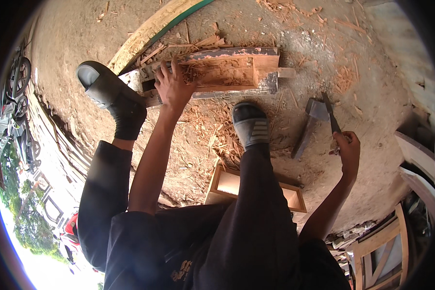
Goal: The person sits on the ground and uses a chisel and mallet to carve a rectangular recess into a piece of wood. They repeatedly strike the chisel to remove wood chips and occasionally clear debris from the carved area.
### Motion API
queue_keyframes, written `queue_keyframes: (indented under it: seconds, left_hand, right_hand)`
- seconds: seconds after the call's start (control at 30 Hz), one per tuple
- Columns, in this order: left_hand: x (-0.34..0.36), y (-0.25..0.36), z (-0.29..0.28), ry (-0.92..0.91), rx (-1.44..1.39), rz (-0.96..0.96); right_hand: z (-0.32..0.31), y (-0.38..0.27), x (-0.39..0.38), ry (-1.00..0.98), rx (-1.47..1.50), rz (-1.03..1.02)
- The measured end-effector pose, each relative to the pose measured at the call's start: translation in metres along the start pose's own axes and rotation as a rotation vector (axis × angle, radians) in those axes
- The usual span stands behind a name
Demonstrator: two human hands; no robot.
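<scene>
My left hand [173, 87] presses down on a reddish wooden block [227, 72] lying on the dirt floor, fingers spread over its chipped, hollowed top. My left foot, in a black slipper [106, 89], rests on the block's left end. My right foot, in a black slipper [250, 123], stands on the ground just below the block. My right hand [348, 150] grips the wooden handle of a chisel [331, 116], blade pointing up and away, beside a grey wooden mallet [310, 123] lying on the ground.
Wood chips litter the dirt floor [285, 38] around the block. A long pale plank [150, 29] lies behind the block. A small open wooden box [256, 186] sits under my legs. Timber frames [386, 246] stand lower right; motorbikes [17, 82] are parked at far left.
</scene>
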State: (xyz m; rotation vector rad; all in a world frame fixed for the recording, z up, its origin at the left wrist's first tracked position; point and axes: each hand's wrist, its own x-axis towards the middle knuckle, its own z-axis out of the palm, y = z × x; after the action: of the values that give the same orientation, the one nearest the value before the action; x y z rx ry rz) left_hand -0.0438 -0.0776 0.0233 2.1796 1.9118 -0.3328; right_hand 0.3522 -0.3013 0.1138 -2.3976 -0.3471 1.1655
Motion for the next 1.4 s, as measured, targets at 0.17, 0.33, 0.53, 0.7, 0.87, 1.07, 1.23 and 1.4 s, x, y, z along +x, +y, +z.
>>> queue_keyframes:
  seconds: [0.17, 0.33, 0.53, 0.7, 0.87, 1.07, 1.23, 1.4]
  left_hand:
    - [0.003, -0.010, 0.004, 0.003, -0.053, 0.064]
    - [0.000, -0.012, 0.010, 0.032, -0.074, 0.075]
    - [0.001, -0.011, 0.008, 0.019, -0.115, 0.043]
    - [0.003, -0.021, 0.008, 0.058, -0.153, 0.095]
    - [0.002, -0.018, 0.010, 0.100, -0.130, 0.101]
    - [-0.007, -0.009, 0.005, 0.100, 0.007, 0.070]
    - [-0.011, -0.016, 0.005, 0.044, 0.009, 0.090]
    - [-0.011, -0.012, 0.004, 0.130, 0.015, 0.067]
  right_hand:
    - [0.002, -0.003, -0.002, -0.019, 0.000, 0.040]
    - [0.005, -0.001, -0.005, -0.020, 0.006, 0.060]
    - [0.000, 0.004, -0.001, -0.110, 0.027, 0.049]
    - [0.000, 0.010, -0.001, -0.104, 0.037, 0.041]
    - [0.002, 0.013, -0.001, -0.122, 0.068, 0.056]
    - [0.005, 0.012, -0.002, -0.124, 0.076, 0.062]
    - [0.006, 0.011, -0.001, -0.118, 0.067, 0.055]
    - [0.009, 0.007, -0.002, -0.116, 0.056, 0.064]
